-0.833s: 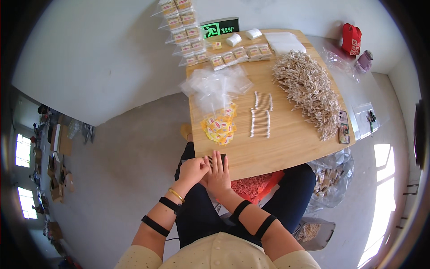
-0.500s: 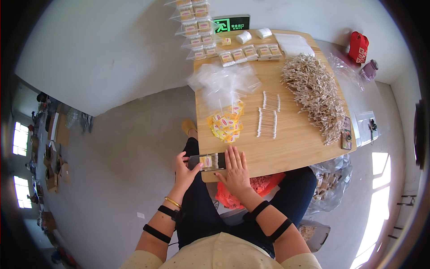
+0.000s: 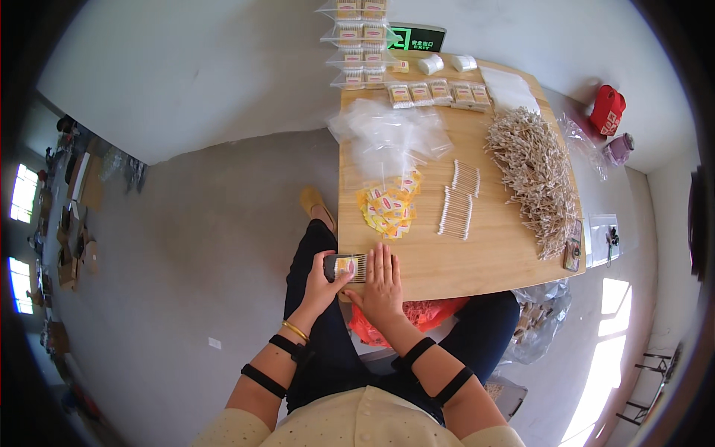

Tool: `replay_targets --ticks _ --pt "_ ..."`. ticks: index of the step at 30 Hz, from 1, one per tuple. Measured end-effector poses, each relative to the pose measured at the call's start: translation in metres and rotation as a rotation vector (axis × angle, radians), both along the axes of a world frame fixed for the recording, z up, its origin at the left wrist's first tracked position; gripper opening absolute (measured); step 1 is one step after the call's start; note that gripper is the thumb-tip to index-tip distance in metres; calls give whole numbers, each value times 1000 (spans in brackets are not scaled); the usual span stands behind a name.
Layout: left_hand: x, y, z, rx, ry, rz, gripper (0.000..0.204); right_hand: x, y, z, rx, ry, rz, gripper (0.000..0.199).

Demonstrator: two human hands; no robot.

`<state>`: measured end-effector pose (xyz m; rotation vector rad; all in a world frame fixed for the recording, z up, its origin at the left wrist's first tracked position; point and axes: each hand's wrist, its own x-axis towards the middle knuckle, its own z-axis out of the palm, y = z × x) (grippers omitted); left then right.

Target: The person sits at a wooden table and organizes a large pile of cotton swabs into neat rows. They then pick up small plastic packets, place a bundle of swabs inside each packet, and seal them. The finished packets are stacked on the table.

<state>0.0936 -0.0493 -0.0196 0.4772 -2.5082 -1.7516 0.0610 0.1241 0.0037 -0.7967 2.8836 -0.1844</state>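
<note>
At the near left corner of the wooden table point(image 3: 439, 276), a row of cotton swabs with a yellow label card point(image 3: 348, 267) lies on a dark flat piece point(image 3: 330, 266). My left hand point(image 3: 322, 289) is closed on its left end, thumb on top near the card and fingers around the outer edge. My right hand point(image 3: 382, 287) lies flat over the right end, fingers stretched out, hiding part of the swabs. Whether a clear bag wraps them I cannot tell. Just beyond are loose yellow label cards point(image 3: 389, 212) and a heap of clear plastic bags point(image 3: 391, 138).
Two rows of cotton swabs point(image 3: 456, 212) lie mid-table, beside a large swab heap point(image 3: 532, 175) and a phone point(image 3: 572, 255). Filled packets point(image 3: 439, 92) line the far edge, next to a stack of bagged packets point(image 3: 363, 56). A red bag point(image 3: 406, 320) hangs below the table's edge.
My right hand has slid left over the swabs, covering more of them and the dark piece. My left hand keeps its hold. The whole view has shifted slightly.
</note>
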Motion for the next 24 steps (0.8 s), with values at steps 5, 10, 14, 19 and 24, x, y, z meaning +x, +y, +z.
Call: replay_targets --ticks 5,10,14,19,24 --pt "-2 3 3 54 -28 -3 68 2 -9 4 26 -19 -6 112" --pt "-1 -4 -18 51 66 22 63 4 -13 7 -67 -36 -2 109" --pt "-8 -7 -1 469 -188 300 52 -1 3 -1 -130 -4 18 104" --pt "-11 -17 -15 297 -244 271 47 -4 6 -3 -148 8 54 102" --pt "-13 -7 -31 -20 21 296 52 -2 -2 -3 -97 9 52 104"
